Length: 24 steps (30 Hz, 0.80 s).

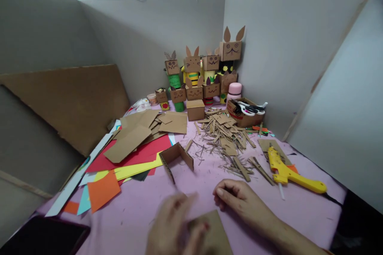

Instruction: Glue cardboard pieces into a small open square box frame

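Note:
My left hand [172, 223] is smeared by motion at the front. It hovers over or touches a flat brown cardboard piece [216, 233]; whether it grips the piece cannot be made out. To the right, my right hand [235, 197] rests on the pink-covered table [134, 215], fingers curled in and thumb against them, with nothing showing in it. Just beyond both hands stands a folded three-sided cardboard frame [177, 157], its open side facing me. A yellow hot glue gun [291, 175] lies right of my right hand, a glue stick showing near its front.
Cardboard scraps [227, 129] litter the middle right. Cardboard sheets [131, 135] and coloured paper [104, 191] cover the left. Cardboard animal figures [194, 63] stand at the back, near a box [245, 117] holding scissors [251, 108] and a pink bottle [235, 91]. Grey partitions enclose the table.

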Each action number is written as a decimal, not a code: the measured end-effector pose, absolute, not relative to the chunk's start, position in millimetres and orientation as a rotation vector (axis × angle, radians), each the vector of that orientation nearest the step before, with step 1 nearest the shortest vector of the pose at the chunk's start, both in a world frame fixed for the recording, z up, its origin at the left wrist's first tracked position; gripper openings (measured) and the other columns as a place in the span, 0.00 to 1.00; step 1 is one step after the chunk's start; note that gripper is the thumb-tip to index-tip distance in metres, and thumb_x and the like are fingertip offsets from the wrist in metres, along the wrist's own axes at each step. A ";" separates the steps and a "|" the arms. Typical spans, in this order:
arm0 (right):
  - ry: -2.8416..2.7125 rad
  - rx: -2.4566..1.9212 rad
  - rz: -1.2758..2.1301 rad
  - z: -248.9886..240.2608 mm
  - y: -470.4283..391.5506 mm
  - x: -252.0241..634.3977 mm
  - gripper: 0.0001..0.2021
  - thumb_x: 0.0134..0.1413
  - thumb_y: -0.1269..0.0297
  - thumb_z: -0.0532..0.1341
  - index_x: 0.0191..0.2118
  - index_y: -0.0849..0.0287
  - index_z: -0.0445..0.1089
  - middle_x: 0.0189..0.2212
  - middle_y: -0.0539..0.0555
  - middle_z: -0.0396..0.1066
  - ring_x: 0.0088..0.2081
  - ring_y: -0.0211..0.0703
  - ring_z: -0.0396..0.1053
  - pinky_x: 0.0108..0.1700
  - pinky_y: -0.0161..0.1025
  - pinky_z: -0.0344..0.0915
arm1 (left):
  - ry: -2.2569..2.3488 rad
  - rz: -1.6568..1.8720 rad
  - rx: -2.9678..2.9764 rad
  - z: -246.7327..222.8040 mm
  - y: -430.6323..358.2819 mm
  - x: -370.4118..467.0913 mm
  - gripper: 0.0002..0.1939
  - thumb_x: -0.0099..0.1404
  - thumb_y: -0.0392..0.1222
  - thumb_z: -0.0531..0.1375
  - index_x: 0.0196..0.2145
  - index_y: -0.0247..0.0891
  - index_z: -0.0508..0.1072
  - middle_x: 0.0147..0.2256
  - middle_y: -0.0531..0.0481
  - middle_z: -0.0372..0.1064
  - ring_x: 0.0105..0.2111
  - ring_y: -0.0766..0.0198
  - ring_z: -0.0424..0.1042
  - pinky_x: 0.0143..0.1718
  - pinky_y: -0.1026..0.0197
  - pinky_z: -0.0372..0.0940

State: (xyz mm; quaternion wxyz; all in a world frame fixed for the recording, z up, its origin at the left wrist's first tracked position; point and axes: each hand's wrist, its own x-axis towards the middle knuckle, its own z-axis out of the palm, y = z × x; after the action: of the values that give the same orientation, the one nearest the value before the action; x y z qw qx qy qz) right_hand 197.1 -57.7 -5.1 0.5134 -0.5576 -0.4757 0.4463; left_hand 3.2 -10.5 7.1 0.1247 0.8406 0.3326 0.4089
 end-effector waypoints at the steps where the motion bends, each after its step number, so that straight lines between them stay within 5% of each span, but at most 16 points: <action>1: -1.137 -1.336 1.075 -5.5 -57.3 197.5 0.16 0.56 0.51 0.56 0.28 0.60 0.68 0.22 0.49 0.67 0.24 0.37 0.64 0.29 0.34 0.60 | 1.126 1.241 2.300 17.7 3.8 -0.7 0.19 0.62 0.55 0.55 0.48 0.47 0.69 0.45 0.44 0.66 0.43 0.52 0.69 0.44 0.52 0.67; 4: -1.123 -1.330 1.082 -5.5 -56.1 198.2 0.17 0.55 0.50 0.57 0.28 0.61 0.68 0.23 0.50 0.69 0.24 0.37 0.64 0.29 0.34 0.60 | 1.386 1.187 1.749 39.1 48.9 -5.6 0.29 0.62 0.60 0.51 0.56 0.44 0.59 0.57 0.42 0.56 0.53 0.48 0.62 0.52 0.44 0.60; 9: -1.099 -1.334 1.066 -5.1 -56.3 199.0 0.18 0.54 0.49 0.57 0.28 0.60 0.68 0.24 0.50 0.69 0.23 0.36 0.65 0.28 0.35 0.61 | 1.364 1.013 1.687 30.9 87.6 4.3 0.34 0.65 0.60 0.45 0.58 0.32 0.57 0.63 0.37 0.48 0.64 0.55 0.43 0.63 0.50 0.37; 18: -1.079 -1.376 0.915 2.6 -47.1 201.8 0.15 0.56 0.53 0.55 0.40 0.60 0.66 0.32 0.52 0.67 0.30 0.39 0.66 0.31 0.35 0.63 | 1.326 0.974 1.719 22.1 83.8 14.5 0.32 0.64 0.60 0.47 0.57 0.35 0.60 0.61 0.37 0.55 0.62 0.52 0.51 0.62 0.47 0.43; 24: -1.202 -1.467 0.791 16.8 -45.4 203.7 0.12 0.55 0.57 0.56 0.39 0.59 0.69 0.30 0.52 0.69 0.31 0.41 0.67 0.30 0.36 0.62 | 1.375 1.241 1.778 29.7 61.5 7.4 0.34 0.64 0.59 0.47 0.60 0.36 0.50 0.61 0.36 0.49 0.62 0.51 0.48 0.61 0.45 0.44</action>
State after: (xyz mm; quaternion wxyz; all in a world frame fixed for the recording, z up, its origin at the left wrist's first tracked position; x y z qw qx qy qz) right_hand 203.7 -45.4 16.8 0.5169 -0.6112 -0.5006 0.3296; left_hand 7.4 61.5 29.7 0.2830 0.6641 0.5137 0.4637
